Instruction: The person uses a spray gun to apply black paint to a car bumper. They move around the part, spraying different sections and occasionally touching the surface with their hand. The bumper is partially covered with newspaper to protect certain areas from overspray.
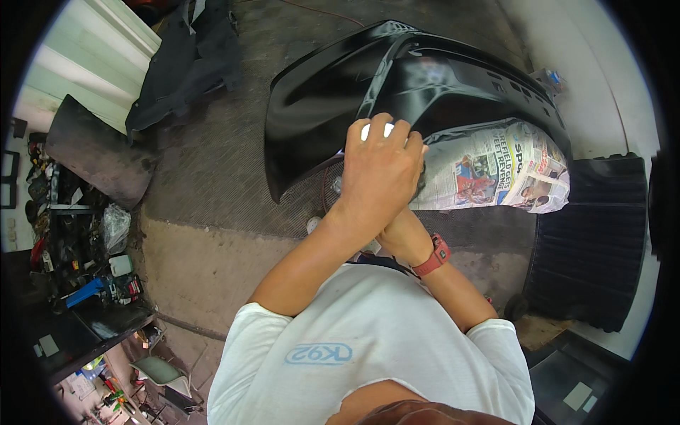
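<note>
Ahead of me a glossy black car body panel (319,99) stands propped up, with newspaper masking (489,170) over its near right part. My left hand (382,166) is raised in front of the panel, its fingers curled over a white thing (377,132) that shows only in small patches between the knuckles. Lower and partly behind it is my right hand (400,230), with a red watch (433,256) on the wrist. Its fingers are hidden beneath the left hand, so what they hold does not show. Both forearms come together in front of my chest.
At the left, a cluttered shelf (78,205) and a dark curved sheet (106,152) stand by the wall. A chair (163,370) is at the lower left. A black ribbed cover (595,234) stands at the right, beside a white wall (588,78). A thin hose (322,10) crosses the far floor.
</note>
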The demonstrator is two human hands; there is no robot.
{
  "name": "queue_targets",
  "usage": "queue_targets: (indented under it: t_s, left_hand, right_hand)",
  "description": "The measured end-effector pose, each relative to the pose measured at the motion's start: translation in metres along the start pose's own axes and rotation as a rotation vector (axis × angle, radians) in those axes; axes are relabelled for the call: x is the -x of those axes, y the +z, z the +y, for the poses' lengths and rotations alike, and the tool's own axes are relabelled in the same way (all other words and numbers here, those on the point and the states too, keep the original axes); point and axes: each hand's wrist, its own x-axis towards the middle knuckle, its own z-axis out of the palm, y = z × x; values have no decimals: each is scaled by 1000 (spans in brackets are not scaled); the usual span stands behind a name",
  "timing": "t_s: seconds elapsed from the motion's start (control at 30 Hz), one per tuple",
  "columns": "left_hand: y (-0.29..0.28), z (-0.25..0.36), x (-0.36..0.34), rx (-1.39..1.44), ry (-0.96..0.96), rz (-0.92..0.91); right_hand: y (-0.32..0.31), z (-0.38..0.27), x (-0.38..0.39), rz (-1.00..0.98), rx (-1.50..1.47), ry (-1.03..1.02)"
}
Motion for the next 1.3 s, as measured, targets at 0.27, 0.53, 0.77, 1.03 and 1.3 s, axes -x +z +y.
queue_targets:
  t_s: [0.27, 0.53, 0.77, 1.03, 1.3]
  left_hand:
    - [5, -95, 46, 682, -91, 474]
    - [125, -96, 193, 1527, -140, -941]
    - [161, -122, 268, 1236, -175, -1578]
    - [200, -175, 361, 929, -382, -1376]
    - [192, -171, 332, 811, -452, -1262]
  right_hand:
    - [-12, -34, -84, 429, -34, 95]
    - [-61, -48, -261, 505, -204, 356]
    - [18, -20, -352, 269, -225, 430]
    - [-31, -7, -384, 258, -118, 495]
    - [-262, 51, -318, 560, 138, 516]
